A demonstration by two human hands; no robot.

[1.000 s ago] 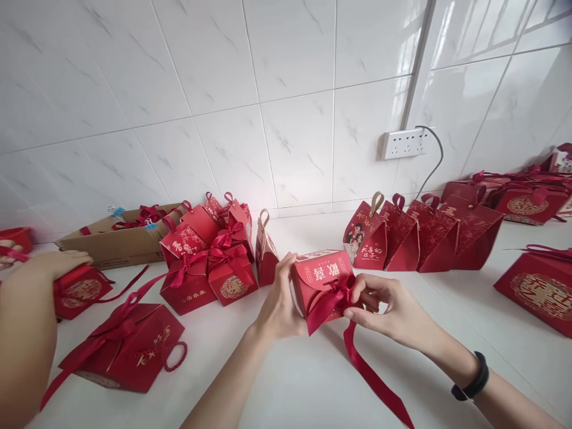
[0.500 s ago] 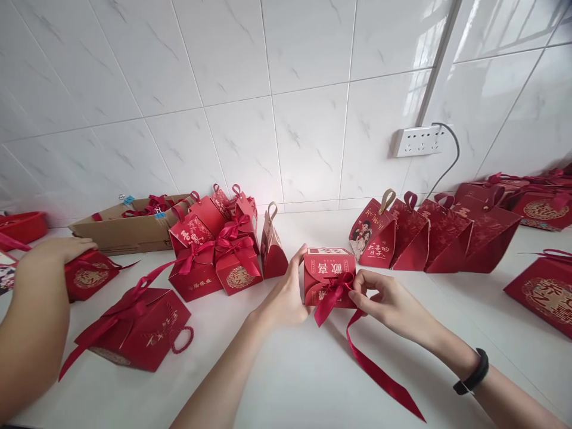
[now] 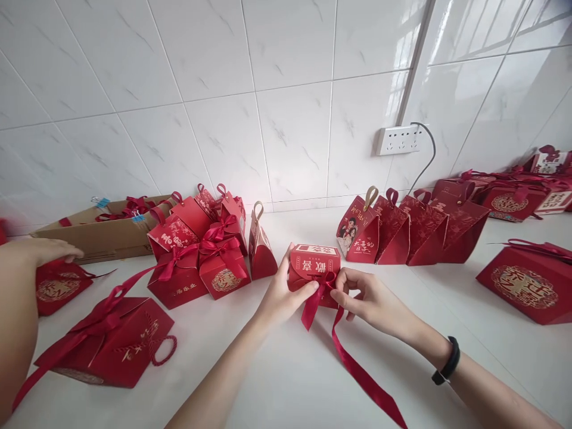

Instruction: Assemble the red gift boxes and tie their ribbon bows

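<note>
A small red gift box (image 3: 315, 262) with gold lettering stands on the white counter in front of me. My left hand (image 3: 283, 295) wraps round its left side, the thumb pressed on the front by the bow. At the box's right edge my right hand (image 3: 364, 298) pinches the dark red ribbon (image 3: 360, 372) near its loop. One long ribbon tail runs down to the right across the counter, and a shorter one hangs below the bow. A black band sits on my right wrist.
Another person's hand (image 3: 56, 250) rests on a red box (image 3: 60, 286) at the left. Nearby lie a bowed box (image 3: 120, 339), a cardboard tray (image 3: 107, 238) and clustered boxes (image 3: 179, 280). Handled boxes (image 3: 393, 232) stand at right, below a wall socket (image 3: 400, 140).
My left thumb has moved from the box's side onto its front beside the bow. The view has shifted to the right. My right hand still pinches the ribbon.
</note>
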